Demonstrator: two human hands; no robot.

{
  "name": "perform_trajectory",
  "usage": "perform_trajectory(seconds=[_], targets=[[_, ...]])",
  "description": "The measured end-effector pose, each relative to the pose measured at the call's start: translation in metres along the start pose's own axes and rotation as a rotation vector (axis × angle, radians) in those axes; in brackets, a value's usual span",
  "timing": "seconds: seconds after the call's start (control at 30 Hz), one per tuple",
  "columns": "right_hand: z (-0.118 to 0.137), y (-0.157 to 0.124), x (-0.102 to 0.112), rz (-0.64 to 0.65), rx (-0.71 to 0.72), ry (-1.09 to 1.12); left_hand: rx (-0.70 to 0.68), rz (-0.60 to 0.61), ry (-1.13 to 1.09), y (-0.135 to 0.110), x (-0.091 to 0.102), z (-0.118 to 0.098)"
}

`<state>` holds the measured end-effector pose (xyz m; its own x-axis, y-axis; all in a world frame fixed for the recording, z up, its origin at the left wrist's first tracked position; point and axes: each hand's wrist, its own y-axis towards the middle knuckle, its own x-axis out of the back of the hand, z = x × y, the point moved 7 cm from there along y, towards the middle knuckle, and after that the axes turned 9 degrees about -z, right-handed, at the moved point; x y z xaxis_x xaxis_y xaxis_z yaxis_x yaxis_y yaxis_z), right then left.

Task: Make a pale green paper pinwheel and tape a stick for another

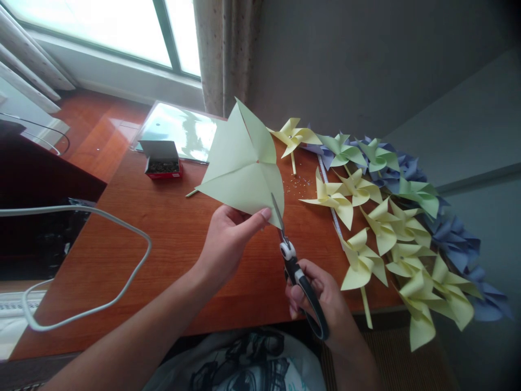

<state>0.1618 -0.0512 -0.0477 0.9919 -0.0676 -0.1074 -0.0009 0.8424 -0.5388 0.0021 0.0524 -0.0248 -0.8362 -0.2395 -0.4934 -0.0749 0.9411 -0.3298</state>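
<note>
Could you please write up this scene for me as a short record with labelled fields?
Left hand: pinches the lower edge of the pale green paper, held up above the table.
Right hand: grips the scissors, blades at the paper's lower right edge.
Surface: wooden table.
Right side: paper pinwheels in yellow, green and blue, lying overlapped.
Far side: small open box with dark contents.
Left edge: white cable looping over the table.

Your window (93, 32) is blown out white; glare hits the sheet (179, 130) at the table's (175, 255) far edge; corners bend and darken.
</note>
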Motion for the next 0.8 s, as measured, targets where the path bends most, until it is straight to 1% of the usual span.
perform_trajectory(seconds=[0.17,0.3,0.6,0.8], targets=[[-0.0011,-0.0021,-0.0008,-0.010,-0.013,-0.001,-0.029,0.007,-0.010,0.0005,0.0009,-0.0034],[-0.0027,-0.0026,-0.0019,0.005,-0.024,-0.003,-0.057,-0.021,0.004,0.0017,0.0026,-0.0064],[-0.0002,-0.0031,-0.0044,0.052,0.009,0.014,-0.058,-0.015,0.105,0.0008,0.0027,-0.0025],[0.0001,-0.0019,-0.0053,0.061,0.019,0.018,-0.055,-0.005,0.094,0.0000,0.0021,-0.0015]])
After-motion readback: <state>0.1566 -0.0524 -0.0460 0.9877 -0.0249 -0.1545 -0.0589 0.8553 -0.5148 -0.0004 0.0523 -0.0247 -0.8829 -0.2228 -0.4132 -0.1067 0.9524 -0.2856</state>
